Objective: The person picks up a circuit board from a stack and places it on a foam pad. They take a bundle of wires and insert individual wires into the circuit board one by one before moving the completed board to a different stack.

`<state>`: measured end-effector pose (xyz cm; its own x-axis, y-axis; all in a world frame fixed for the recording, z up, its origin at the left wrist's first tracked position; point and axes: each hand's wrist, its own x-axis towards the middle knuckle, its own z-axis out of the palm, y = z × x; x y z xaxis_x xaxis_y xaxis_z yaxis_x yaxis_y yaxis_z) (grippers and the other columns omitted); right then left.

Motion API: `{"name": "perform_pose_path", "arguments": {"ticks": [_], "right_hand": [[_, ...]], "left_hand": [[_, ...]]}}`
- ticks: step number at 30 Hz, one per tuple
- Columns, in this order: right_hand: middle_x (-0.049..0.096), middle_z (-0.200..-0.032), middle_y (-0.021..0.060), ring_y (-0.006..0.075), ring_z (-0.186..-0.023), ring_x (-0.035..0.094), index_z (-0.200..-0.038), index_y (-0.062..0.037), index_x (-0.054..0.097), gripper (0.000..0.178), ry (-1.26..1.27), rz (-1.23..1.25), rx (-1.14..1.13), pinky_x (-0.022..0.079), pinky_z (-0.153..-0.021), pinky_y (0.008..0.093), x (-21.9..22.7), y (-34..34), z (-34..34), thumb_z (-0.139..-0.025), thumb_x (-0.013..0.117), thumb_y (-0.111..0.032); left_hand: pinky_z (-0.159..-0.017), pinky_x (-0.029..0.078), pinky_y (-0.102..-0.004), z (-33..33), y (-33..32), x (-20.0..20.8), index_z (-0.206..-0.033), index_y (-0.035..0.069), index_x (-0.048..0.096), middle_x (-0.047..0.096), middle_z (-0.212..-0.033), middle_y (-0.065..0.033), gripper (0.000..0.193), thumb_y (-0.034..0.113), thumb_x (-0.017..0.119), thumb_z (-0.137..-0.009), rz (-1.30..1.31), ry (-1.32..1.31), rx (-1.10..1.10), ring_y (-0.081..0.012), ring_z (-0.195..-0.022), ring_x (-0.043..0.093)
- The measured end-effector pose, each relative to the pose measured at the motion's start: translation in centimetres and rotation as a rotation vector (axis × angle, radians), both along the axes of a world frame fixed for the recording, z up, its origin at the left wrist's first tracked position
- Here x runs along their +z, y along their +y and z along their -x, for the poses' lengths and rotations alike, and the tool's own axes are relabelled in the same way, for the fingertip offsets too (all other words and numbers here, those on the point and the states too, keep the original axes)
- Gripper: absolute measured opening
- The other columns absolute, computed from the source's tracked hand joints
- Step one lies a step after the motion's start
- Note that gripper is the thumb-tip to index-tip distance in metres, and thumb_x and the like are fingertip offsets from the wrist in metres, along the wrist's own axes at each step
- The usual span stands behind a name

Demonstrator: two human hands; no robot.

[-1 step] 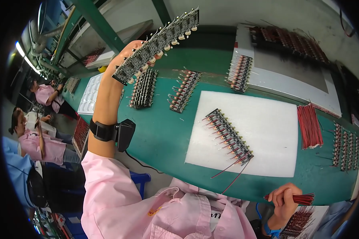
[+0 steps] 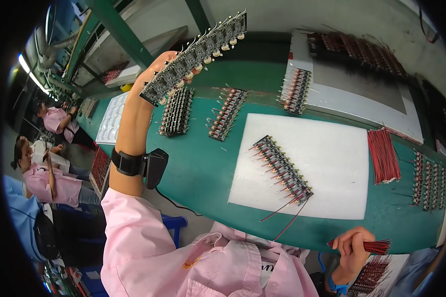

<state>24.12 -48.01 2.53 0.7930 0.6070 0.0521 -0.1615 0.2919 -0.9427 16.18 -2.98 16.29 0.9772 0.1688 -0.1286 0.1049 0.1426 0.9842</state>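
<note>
My left hand is raised high over the bench's far side, closed on a long strip of circuit boards. The strip tilts up to the right, with round pale parts along its lower edge; it hides most of my fingers. At the bench's near right edge, my right hand is closed around a bundle of short red and black wires. Between the hands, another circuit board strip lies slantwise on a white foam sheet. Two long wires trail from its near end past the sheet's edge.
More board strips lie on the green bench, with others at the far right. A pile of red wires sits beside the foam. Behind it stands a grey metal case. Two people in pink are at the left.
The bench and its things sit very slightly further left in the picture. Both hands keep their hold and place.
</note>
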Motion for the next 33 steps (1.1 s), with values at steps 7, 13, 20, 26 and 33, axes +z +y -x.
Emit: {"name": "perform_pose_path", "arguments": {"ticks": [7, 13, 20, 26, 33], "right_hand": [[0.029, -0.039, -0.0003, 0.0061, -0.033, 0.027, -0.062, 0.003, 0.046, 0.037, -0.309, 0.08, -0.346, 0.033, -0.039, 0.0229, -0.1, 1.5, -0.3, -0.082, 0.046, -0.028], [0.038, -0.043, 0.0003, 0.0047, -0.039, 0.032, -0.061, 0.0021, 0.05, 0.035, -0.406, 0.275, -0.401, 0.029, -0.04, 0.0192, -0.4, 2.5, -0.8, -0.081, 0.047, -0.026], [0.046, -0.05, 0.0005, 0.004, -0.043, 0.036, -0.063, 0.0011, 0.053, 0.034, -0.293, 0.419, -0.313, 0.025, -0.04, 0.0177, -3.9, 3.1, -1.5, -0.079, 0.049, -0.029], [0.047, -0.051, 0.0003, 0.0038, -0.044, 0.036, -0.065, 0.0005, 0.054, 0.034, -0.297, 0.403, -0.299, 0.026, -0.04, 0.0179, -3.5, 3.1, -1.7, -0.079, 0.049, -0.03], [0.046, -0.051, -0.0005, 0.0038, -0.044, 0.036, -0.066, 0.0003, 0.055, 0.033, -0.28, 0.368, -0.267, 0.026, -0.041, 0.018, -3.9, 3.0, -1.8, -0.079, 0.049, -0.03]], "left_hand": [[-0.039, 0.038, -0.0134, -4.3, -3.0, -0.7, -0.092, -0.003, 0.052, 0.055, -0.072, -0.0029, 0.04, 0.021, 0.059, -0.061, -0.344, 0.032, 0.099, -0.0041, -0.051, 0.049], [-0.037, 0.033, -0.0134, -8.9, -5.4, -1.9, -0.084, 0.002, 0.056, 0.052, -0.062, -0.0004, 0.025, 0.02, 0.053, -0.068, -0.567, 0.121, 0.136, -0.0033, -0.049, 0.045], [-0.048, 0.039, -0.0274, -18.0, -8.3, -7.9, -0.062, 0.0, 0.058, 0.054, -0.057, -0.0045, 0.019, 0.019, 0.056, -0.064, -0.931, 0.092, 0.265, -0.011, -0.051, 0.048], [-0.055, 0.042, -0.0344, -23.3, -12.9, -11.8, -0.06, -0.004, 0.057, 0.056, -0.059, -0.0161, 0.025, 0.022, 0.056, -0.059, -1.167, 0.105, 0.286, -0.0265, -0.055, 0.054], [-0.064, 0.04, -0.0394, -25.0, -15.4, -13.9, -0.063, -0.005, 0.056, 0.056, -0.066, -0.0211, 0.025, 0.02, 0.054, -0.058, -1.381, 0.12, 0.309, -0.0346, -0.064, 0.055]]}}
